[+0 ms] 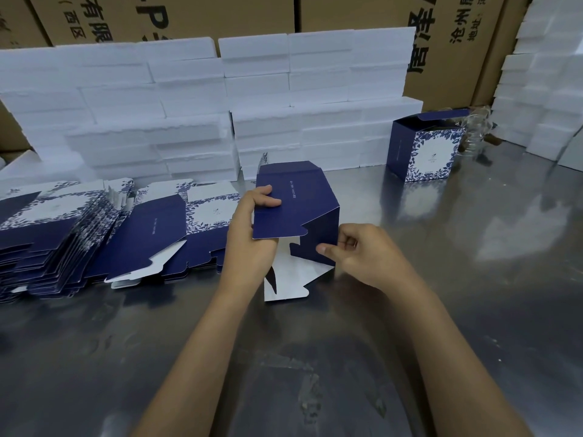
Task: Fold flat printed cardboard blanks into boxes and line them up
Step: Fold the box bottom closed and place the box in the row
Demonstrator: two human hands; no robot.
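Observation:
A navy blue half-opened box blank stands over the middle of the steel table, its white bottom flaps hanging toward me. My left hand grips its left edge, thumb on the top panel. My right hand pinches a blue bottom flap at the blank's lower right corner. A stack of flat blue-and-white printed blanks lies fanned out at the left. One folded box with a floral white front stands at the back right, lid flap up.
White foam blocks are stacked in a wall along the back, with more at the right. Brown shipping cartons rise behind them. Crumpled clear plastic lies beside the folded box. The steel table spreads in front of me.

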